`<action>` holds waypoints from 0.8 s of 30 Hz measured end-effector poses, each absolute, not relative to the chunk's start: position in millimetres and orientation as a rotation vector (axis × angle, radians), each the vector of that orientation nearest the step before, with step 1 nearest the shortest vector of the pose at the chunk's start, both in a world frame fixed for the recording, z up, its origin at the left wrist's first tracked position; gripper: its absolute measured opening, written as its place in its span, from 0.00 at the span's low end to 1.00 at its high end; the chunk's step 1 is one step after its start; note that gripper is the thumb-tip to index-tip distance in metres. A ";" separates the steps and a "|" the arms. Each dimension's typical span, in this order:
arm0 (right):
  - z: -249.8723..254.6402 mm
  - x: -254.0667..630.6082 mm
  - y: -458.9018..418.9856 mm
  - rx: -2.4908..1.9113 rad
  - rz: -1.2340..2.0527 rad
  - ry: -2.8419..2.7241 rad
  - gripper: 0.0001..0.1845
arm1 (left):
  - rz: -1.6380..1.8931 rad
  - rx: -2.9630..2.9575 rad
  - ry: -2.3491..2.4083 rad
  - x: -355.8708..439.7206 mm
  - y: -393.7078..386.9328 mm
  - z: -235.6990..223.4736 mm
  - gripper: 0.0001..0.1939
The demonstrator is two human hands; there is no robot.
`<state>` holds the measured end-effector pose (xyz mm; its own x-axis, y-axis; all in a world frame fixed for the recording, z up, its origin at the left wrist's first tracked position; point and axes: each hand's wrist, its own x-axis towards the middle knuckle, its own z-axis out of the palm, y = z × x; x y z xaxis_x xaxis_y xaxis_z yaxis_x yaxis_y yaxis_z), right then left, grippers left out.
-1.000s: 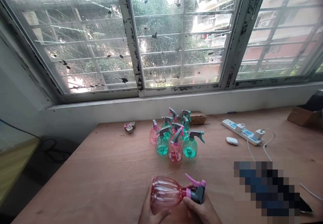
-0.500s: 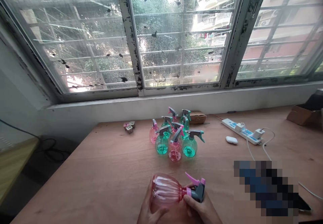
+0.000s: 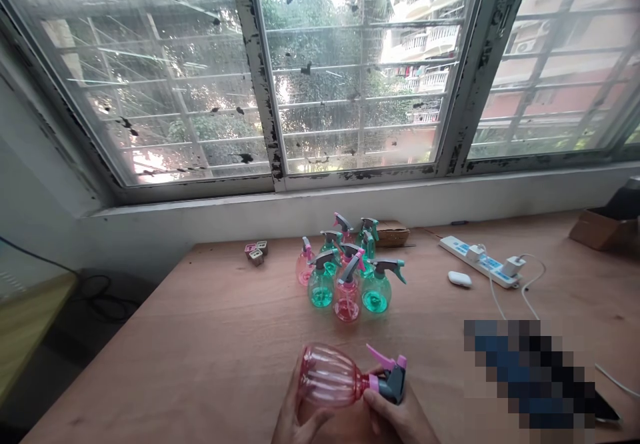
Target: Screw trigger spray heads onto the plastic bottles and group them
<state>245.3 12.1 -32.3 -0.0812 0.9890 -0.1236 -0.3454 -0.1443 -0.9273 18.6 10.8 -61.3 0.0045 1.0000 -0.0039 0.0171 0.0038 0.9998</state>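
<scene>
A clear pink spray bottle [image 3: 330, 376] lies sideways between my hands at the near side of the table, its grey and pink trigger head pointing right. My left hand [image 3: 299, 411] is closed round the base end, with the thumb below the body. At the neck, my right hand [image 3: 395, 412] grips just under the pink collar; some of its fingers are hidden behind the bottle. Beyond my hands stands a cluster of several upright spray bottles, among them a green one [image 3: 376, 292] at the right and a pink one [image 3: 347, 297] at the front.
A white power strip [image 3: 477, 261] with plugged-in chargers and a white earbud case [image 3: 459, 279] lie to the right. A blurred-out dark device [image 3: 530, 377] is nearer me. Small cubes [image 3: 257, 253], a cardboard piece [image 3: 393, 233] and an open box [image 3: 603, 227] sit farther back.
</scene>
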 end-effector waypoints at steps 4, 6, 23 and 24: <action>-31.7 244.0 11.9 -1.016 1.467 -0.925 0.30 | 1.161 1.218 1.212 19.7 8.9 -55.6 0.48; -29.9 243.8 11.4 -1.022 1.458 -0.920 0.30 | 1.143 1.225 1.222 19.7 8.4 -52.0 0.46; -19.8 243.4 9.8 -1.120 1.429 -0.877 0.30 | 1.149 1.274 1.202 21.2 7.8 -45.8 0.49; -19.6 243.6 9.9 -1.120 1.431 -0.883 0.30 | 1.144 1.284 1.211 21.1 7.1 -43.6 0.49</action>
<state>243.6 9.9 -19.6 0.0068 0.9855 -0.1695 -0.2906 -0.1603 -0.9433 21.1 7.1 -43.6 0.0538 0.9985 0.0046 0.0611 -0.0079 0.9981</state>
